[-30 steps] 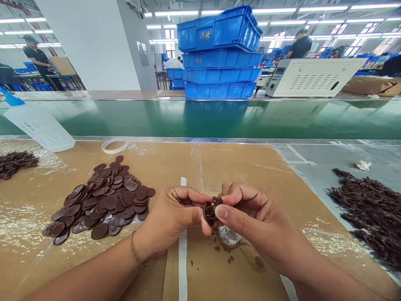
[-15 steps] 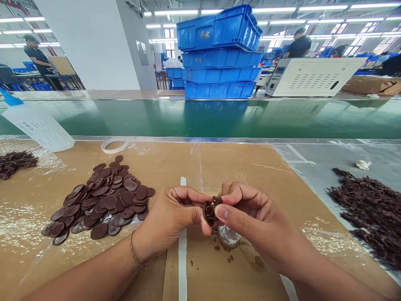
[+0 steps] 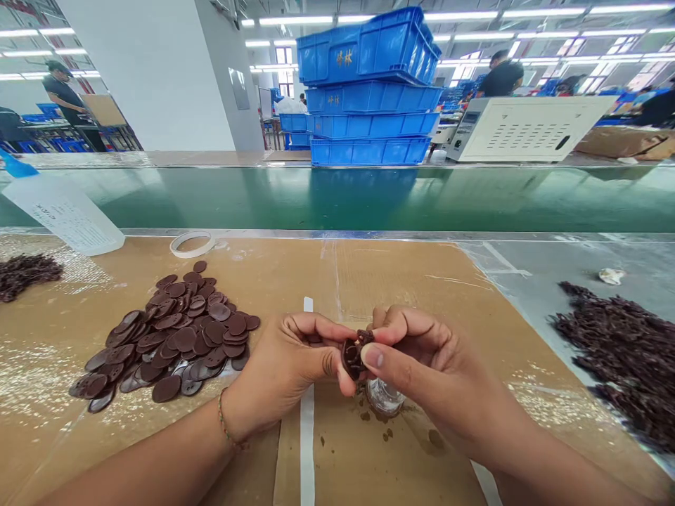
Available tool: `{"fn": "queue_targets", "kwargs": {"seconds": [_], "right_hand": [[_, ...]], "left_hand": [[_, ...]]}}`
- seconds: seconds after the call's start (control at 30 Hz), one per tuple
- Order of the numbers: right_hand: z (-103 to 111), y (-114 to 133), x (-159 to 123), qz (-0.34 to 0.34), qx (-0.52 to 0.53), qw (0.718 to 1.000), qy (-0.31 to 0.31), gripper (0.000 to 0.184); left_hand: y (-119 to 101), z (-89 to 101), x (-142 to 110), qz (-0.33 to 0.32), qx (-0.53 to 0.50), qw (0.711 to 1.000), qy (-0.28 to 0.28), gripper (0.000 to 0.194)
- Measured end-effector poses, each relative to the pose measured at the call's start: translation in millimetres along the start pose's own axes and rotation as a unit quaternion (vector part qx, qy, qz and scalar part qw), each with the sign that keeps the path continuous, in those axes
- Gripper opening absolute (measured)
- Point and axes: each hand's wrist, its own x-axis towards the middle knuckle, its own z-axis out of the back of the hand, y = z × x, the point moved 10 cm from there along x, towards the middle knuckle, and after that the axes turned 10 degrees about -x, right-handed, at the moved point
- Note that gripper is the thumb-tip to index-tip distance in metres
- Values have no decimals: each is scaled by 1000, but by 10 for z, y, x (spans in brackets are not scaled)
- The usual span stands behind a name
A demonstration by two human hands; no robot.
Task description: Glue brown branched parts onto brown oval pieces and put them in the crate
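My left hand (image 3: 287,369) and my right hand (image 3: 422,369) meet above the bench, their fingertips pinching a small dark brown moulded piece (image 3: 353,356) between them. Just below the piece stands a small clear glass jar (image 3: 384,398), partly hidden by my right hand. Brown smears mark the cardboard around it. To the left of my left hand lies a pile of flat brown oval discs (image 3: 179,337), close to but apart from my hand. A bracelet circles my left wrist.
Cardboard (image 3: 401,281) covers the bench. Heaps of tangled dark brown pieces lie at right (image 3: 622,351) and far left (image 3: 26,276). Behind are a tape roll (image 3: 193,244), a wash bottle (image 3: 63,214), a green conveyor belt (image 3: 337,200), stacked blue crates (image 3: 369,84) and standing co-workers.
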Motion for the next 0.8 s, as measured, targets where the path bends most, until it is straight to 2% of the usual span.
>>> {"fn": "queue_targets", "kwargs": {"seconds": [0.4, 0.6, 0.8], "right_hand": [[27, -42, 18, -26, -2, 1000, -15, 35], [-1, -4, 22, -7, 0, 1000, -2, 36], [19, -47, 30, -23, -2, 1000, -14, 37]], "left_hand": [[-3, 3, 2, 3, -10, 1000, -9, 19], [3, 2, 6, -1, -8, 1000, -7, 19], [0, -7, 10, -1, -16, 1000, -5, 21]]}}
